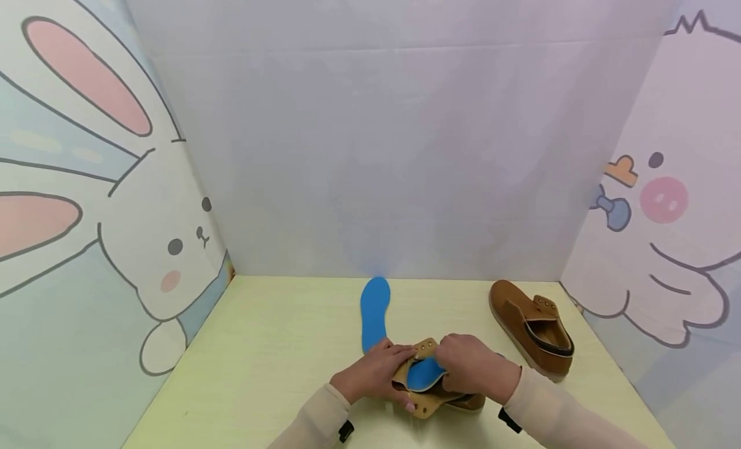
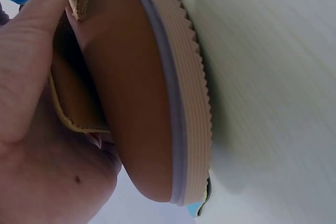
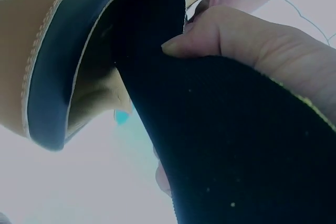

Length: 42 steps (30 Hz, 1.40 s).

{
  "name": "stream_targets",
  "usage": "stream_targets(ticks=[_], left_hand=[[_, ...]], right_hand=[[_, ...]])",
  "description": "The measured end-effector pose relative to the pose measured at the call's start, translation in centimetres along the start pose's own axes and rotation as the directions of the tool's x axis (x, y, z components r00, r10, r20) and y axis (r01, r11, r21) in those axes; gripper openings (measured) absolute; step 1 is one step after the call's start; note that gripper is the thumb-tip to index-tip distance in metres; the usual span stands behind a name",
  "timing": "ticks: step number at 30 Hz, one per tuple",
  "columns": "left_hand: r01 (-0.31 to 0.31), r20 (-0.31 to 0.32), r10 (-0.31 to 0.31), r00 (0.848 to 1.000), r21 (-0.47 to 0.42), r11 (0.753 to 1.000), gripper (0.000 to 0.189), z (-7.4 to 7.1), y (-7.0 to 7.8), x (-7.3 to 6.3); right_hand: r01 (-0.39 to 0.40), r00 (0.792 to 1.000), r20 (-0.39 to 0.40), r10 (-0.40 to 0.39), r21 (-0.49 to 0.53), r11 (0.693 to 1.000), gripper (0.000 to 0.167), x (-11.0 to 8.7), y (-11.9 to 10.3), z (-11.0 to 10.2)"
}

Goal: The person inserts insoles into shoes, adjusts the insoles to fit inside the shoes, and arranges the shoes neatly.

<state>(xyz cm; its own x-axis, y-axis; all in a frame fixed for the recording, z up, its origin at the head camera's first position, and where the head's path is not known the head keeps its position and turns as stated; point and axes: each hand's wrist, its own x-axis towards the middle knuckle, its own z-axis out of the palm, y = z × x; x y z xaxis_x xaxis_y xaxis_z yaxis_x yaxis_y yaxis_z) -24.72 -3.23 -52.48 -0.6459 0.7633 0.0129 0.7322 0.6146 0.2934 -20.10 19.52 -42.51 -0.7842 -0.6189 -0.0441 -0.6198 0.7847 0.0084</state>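
A brown shoe (image 1: 467,403) with its eyelet flaps spread sits between both hands near the table's front. My left hand (image 1: 376,372) grips the shoe around its opened upper. In the left wrist view, the thumb lies along the opening of the shoe (image 2: 126,87), above its ridged pale sole (image 2: 194,103). My right hand (image 1: 475,365) pinches a blue insole (image 1: 424,374), whose front part is inside the shoe opening. The right wrist view shows the dark underside of the insole (image 3: 226,114) under the thumb, its rear part still outside the heel collar (image 3: 50,82).
A second blue insole (image 1: 375,311) lies flat behind the left hand, its near end hidden. The other brown shoe (image 1: 535,333) stands at the right on the pale table (image 1: 260,359). Printed side panels (image 1: 173,211) and a plain back sheet enclose the table.
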Motion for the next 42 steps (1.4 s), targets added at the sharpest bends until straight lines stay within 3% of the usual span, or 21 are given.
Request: stream_targets(ticks=[19, 32, 42], left_hand=[[0.008, 0.007, -0.008, 1.000, 0.007, 1.000, 0.103, 0.1, -0.1, 0.2], [0.023, 0.017, -0.022, 1.000, -0.012, 1.000, 0.103, 0.0, 0.0, 0.3], [0.020, 0.012, -0.020, 1.000, -0.007, 1.000, 0.103, -0.1, 0.1, 0.2]], right_hand=[[0.000, 1.000, 0.017, 0.000, 0.007, 1.000, 0.018, 0.8, 0.2, 1.9], [0.029, 0.999, -0.017, -0.029, 0.008, 1.000, 0.016, 1.2, 0.0, 3.2], [0.006, 1.000, -0.016, -0.005, 0.040, 0.999, 0.016, 1.7, -0.3, 4.6]])
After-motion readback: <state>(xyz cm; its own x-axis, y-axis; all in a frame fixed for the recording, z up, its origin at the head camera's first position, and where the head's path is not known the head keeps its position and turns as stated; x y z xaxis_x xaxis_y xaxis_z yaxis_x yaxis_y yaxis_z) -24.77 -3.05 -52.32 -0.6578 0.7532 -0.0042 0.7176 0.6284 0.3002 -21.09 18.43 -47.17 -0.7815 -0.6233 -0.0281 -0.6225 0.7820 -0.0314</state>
